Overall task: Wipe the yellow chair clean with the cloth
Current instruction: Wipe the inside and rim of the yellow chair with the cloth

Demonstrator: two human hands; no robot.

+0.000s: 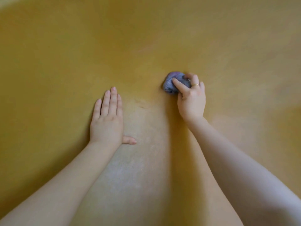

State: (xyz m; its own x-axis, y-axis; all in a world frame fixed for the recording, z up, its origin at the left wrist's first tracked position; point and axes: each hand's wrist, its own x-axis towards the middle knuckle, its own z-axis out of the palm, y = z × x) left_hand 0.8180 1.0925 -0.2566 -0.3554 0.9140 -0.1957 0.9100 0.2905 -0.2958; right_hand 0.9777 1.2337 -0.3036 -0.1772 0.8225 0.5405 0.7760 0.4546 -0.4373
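Yellow chair (65, 62) surface across the whole view, seen close up, curving upward toward the far edge. At left of centre, left hand (106, 121) laid flat on the chair, palm down, fingers straight and held together, thumb stuck out to the side toward the right; nothing held. Bare forearm running back from it to the lower left corner. Between the two hands, a paler, whitish, streaky patch (138, 152) on the yellow, with a few short dark scuff marks (141, 105) near its top. Right of centre, a small purple cloth (170, 86) bunched into a wad and pressed against the chair. Right hand (191, 98) gripping the cloth, fingers curled over it, forefinger lying across its top, a gold ring (195, 85) on one finger. Bare right forearm leading back to the lower right corner.
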